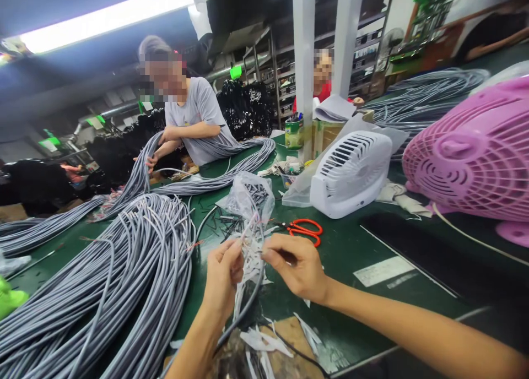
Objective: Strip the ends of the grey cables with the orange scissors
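Note:
My left hand point(224, 270) is closed in a pinch, with a thin pale wire end point(248, 226) at its fingertips. Opposite it, my right hand point(298, 266) pinches a grey cable point(259, 282), which curves up from the bottom of the view between my forearms. The fingers partly hide what they grip. White strips of scrap point(253, 260) lie beneath both hands. Just beyond is a clear plastic bag point(251, 194) of small dark grey pieces, with black tube pieces point(231, 225) scattered beside it. Red-handled scissors point(305, 230) rest right behind my right hand.
Large grey cable bundles point(136, 280) cover the left of the green table point(339, 244). A white fan point(351, 172) and a pink fan point(467, 153) stand at right, near a black mat point(425, 252). Across the table, a person point(202, 112) handles cables. White posts point(303, 54) rise behind.

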`<state>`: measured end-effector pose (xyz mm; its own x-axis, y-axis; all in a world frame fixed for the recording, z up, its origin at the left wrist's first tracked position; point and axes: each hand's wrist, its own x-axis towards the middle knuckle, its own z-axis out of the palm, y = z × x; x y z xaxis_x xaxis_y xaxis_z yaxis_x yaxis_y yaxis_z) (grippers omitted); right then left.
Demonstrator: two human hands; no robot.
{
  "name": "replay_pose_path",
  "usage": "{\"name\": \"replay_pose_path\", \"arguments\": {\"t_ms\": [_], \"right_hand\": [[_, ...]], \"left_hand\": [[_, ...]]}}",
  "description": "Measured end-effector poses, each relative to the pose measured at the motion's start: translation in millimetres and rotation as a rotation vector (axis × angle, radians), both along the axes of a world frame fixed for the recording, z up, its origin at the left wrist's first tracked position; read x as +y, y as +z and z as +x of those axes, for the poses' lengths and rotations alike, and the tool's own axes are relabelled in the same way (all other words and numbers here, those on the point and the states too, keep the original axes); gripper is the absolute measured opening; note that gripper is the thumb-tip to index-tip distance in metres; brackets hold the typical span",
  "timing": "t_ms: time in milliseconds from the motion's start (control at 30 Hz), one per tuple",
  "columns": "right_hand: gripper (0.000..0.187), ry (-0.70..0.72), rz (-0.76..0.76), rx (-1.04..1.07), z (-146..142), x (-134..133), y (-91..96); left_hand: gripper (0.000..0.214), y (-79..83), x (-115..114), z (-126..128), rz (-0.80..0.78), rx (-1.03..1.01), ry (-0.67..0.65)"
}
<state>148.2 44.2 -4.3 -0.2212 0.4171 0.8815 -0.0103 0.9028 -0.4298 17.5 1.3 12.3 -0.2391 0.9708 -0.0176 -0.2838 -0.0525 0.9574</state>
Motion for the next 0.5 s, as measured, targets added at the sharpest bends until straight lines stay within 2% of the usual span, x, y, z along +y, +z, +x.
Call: {"name": "replay_pose_path", "arguments": {"t_ms": [133,333,500], "right_hand": [[0.022,0.043,-0.098,0.017,1.8,2.8,2.6],[0.021,0.102,-0.123,0.004,4.5,3.0,1.5],[0.025,0.163,-0.249,-0.063,1.8,6.8,-0.9]], "left_hand": [[0.042,-2.4,-0.6,-0.7,0.038,0.019,-0.070],[0.042,-4.6,-1.6,1.3,0.049,0.063,-0.028],[0.034,-0.5,-2.3,2.2,0.057,0.046,0.052]]}}
